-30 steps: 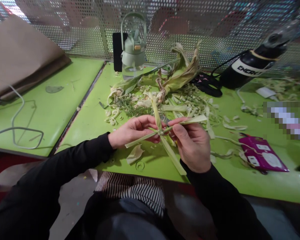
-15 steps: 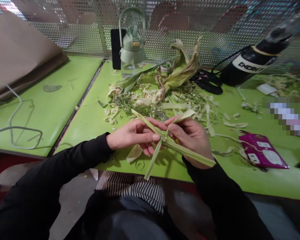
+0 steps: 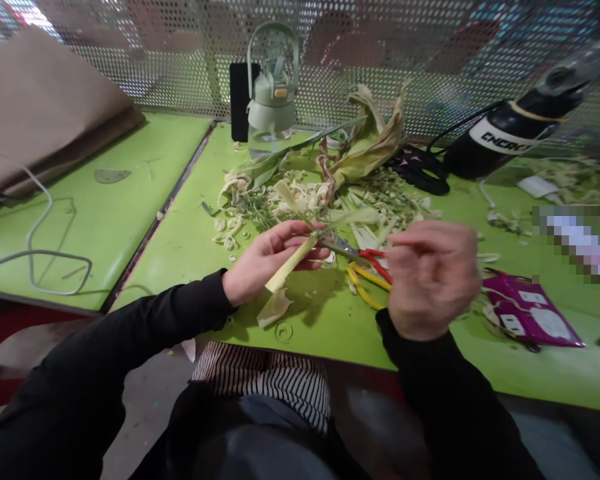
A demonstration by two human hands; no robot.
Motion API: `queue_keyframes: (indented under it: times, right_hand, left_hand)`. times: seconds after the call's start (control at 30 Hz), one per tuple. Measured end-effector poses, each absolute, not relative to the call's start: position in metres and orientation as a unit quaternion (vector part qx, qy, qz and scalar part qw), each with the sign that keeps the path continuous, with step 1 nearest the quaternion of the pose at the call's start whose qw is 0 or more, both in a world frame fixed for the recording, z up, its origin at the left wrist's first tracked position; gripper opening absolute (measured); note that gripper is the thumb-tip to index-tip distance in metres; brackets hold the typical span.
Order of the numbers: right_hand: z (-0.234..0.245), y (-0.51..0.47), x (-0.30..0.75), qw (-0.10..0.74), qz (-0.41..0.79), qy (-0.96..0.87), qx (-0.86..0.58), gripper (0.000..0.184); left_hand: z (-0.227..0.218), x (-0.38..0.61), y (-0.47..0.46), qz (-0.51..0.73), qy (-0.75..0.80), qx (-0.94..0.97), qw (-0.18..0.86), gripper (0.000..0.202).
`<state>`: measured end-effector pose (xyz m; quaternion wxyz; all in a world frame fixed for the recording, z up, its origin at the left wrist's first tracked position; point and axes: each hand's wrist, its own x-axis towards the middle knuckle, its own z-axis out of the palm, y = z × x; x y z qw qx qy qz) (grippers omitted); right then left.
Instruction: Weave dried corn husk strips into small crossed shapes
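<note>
So, head cam: the hands are apart. Left hand [image 3: 275, 260] is pinching the husk [image 3: 291, 264] at its middle, just above the table [image 3: 167, 267], with strips sticking out either side of the fingers. Right hand [image 3: 433, 280] is off to the side with fingers curled, but it's blurry, so I can't tell if it's gripping anything. Right beside it, partly hidden, there's a red handle [image 3: 375, 254] plus a yellow handle [image 3: 367, 293]; can't tell if that's one tool or two. A loose scrap [image 3: 274, 309] lies below the left hand. Behind the hands there's a messy pile of shavings [image 3: 230, 230], then a dried leaf bundle [image 3: 367, 159] and a pale green bottle [image 3: 271, 115]. Purple pouch [image 3: 535, 310] sits to the right.
</note>
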<state>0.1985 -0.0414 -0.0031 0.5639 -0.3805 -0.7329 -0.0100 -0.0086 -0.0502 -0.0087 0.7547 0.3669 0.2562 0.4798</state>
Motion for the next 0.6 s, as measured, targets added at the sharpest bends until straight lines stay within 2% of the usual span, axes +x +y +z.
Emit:
queue_keyframes:
  times: [0.03,0.07,0.13,0.2,0.3,0.43,0.6]
  right_hand:
    - [-0.003,-0.046,0.195,0.529,-0.078,-0.772,-0.344,0.012]
    - [-0.003,-0.05,0.19,0.475,-0.11,-0.814,-0.316,0.021]
    - [-0.005,-0.057,0.179,0.402,-0.133,-0.862,-0.279,0.037]
    - [-0.008,-0.062,0.171,0.361,-0.144,-0.883,-0.265,0.042]
    - [-0.013,-0.066,0.165,0.372,-0.114,-0.877,-0.28,0.039]
    - [-0.015,-0.069,0.165,0.419,-0.042,-0.853,-0.308,0.047]
    - [-0.013,-0.071,0.166,0.356,-0.135,-0.886,-0.264,0.029]
  left_hand:
    - [-0.009,-0.008,-0.051,0.491,0.261,0.368,0.745,0.022]
    - [-0.009,-0.008,-0.051,0.498,0.265,0.37,0.739,0.022]
    - [-0.01,-0.008,-0.053,0.499,0.266,0.378,0.733,0.024]
    - [-0.013,-0.008,-0.053,0.49,0.265,0.394,0.731,0.028]
    - [-0.015,-0.008,-0.053,0.479,0.255,0.421,0.727,0.032]
    - [-0.018,-0.006,-0.05,0.483,0.245,0.458,0.705,0.036]
    - [-0.021,-0.005,-0.047,0.509,0.307,0.494,0.635,0.032]
